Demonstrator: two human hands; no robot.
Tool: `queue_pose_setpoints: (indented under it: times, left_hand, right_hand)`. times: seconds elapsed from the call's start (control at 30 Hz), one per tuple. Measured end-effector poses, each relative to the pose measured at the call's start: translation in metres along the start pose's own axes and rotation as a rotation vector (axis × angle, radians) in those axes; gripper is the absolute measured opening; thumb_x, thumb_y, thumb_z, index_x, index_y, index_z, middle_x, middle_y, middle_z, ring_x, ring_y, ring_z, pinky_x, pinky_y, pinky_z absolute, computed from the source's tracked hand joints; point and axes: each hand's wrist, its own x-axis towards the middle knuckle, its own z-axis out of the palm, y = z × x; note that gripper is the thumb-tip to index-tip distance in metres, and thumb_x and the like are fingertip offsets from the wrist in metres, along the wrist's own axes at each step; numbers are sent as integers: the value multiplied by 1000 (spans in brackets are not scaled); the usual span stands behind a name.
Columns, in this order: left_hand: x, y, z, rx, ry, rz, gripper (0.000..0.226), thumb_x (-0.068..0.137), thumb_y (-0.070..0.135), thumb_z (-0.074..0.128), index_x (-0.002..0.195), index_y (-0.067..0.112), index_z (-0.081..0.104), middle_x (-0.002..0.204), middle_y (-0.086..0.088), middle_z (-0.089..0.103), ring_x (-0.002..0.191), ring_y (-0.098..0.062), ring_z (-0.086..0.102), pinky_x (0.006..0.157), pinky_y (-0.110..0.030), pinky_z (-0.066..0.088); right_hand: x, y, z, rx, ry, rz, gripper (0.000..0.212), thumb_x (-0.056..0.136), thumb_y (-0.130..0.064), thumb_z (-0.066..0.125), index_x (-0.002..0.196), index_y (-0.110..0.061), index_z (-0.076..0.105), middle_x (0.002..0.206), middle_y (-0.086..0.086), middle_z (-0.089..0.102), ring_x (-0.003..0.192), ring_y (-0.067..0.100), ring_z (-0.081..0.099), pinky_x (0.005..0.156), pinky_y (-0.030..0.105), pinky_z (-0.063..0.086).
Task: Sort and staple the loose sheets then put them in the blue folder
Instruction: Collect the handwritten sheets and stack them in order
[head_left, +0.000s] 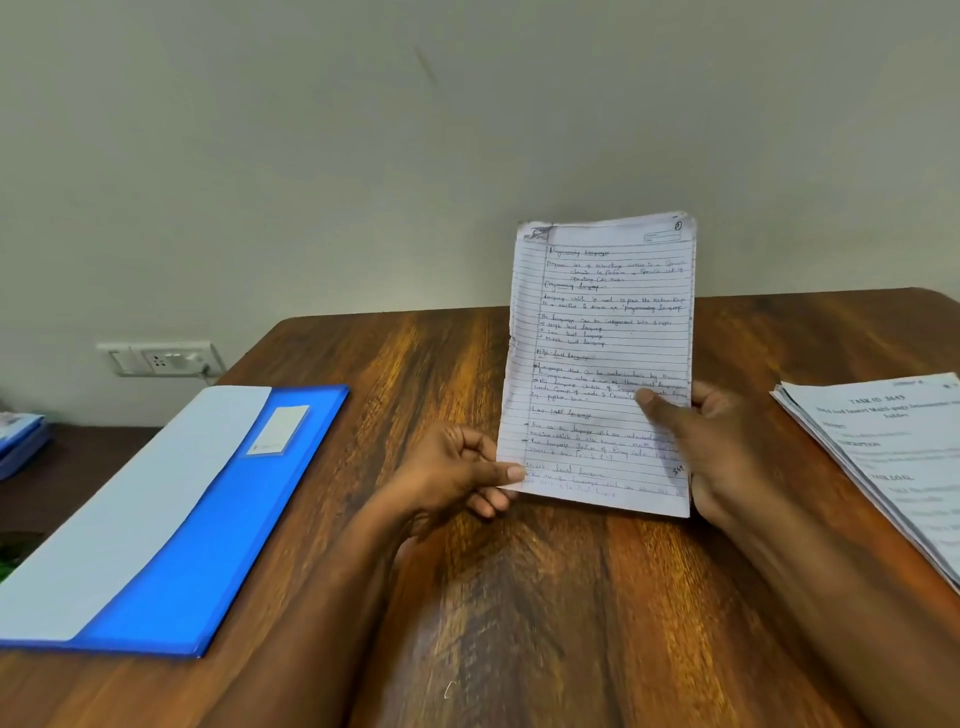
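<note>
A thin stack of lined, handwritten sheets (605, 332) stands upright above the middle of the wooden table (519, 597). My left hand (452, 475) pinches its lower left corner between thumb and fingers. My right hand (701, 447) grips its lower right edge, thumb lying across the front page. The blue folder (218, 519) lies flat at the left with a pale sheet or flap (130, 514) on top and a white label (278, 430). No stapler is in view.
A pile of printed sheets (893, 467) lies at the table's right edge. A wall socket (161, 358) is on the wall at the back left. Blue items (21, 441) sit on a lower surface at far left.
</note>
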Motion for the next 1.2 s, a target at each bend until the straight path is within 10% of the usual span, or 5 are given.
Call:
queue_pose_setpoints:
  times: [0.17,0.33,0.7,1.2]
  left_hand:
    - [-9,10,-6,104,-18,114,46,76,13,87,117,-2,72,111,-13,79,101,-27,78,85,-37,65]
    - [-16,16,14,-138,51,305,47,84,10,76,129,7,63,124,-9,76,114,-26,73,88,-33,62]
    - [-33,32,44,-32,376,631,17,99,12,66,106,26,72,100,16,80,96,-5,77,73,-17,60]
    - [-18,5,53,-25,342,471,26,102,9,64,106,34,68,102,17,80,97,-7,77,74,-20,60]
  right_hand:
    - [1,0,2,49,-120,3,36,83,-15,78,117,-5,72,113,11,79,102,30,77,85,47,63]
    - [-12,7,18,22,-198,-75,29,89,-9,76,117,-3,72,113,11,79,104,30,77,86,45,64]
    - [-36,-20,33,-65,-74,-457,29,88,-15,79,112,-26,68,102,-14,80,92,10,78,69,23,63]
    - [-28,25,33,-260,-77,-230,15,90,-18,80,98,-30,74,90,-20,76,89,1,76,64,15,58]
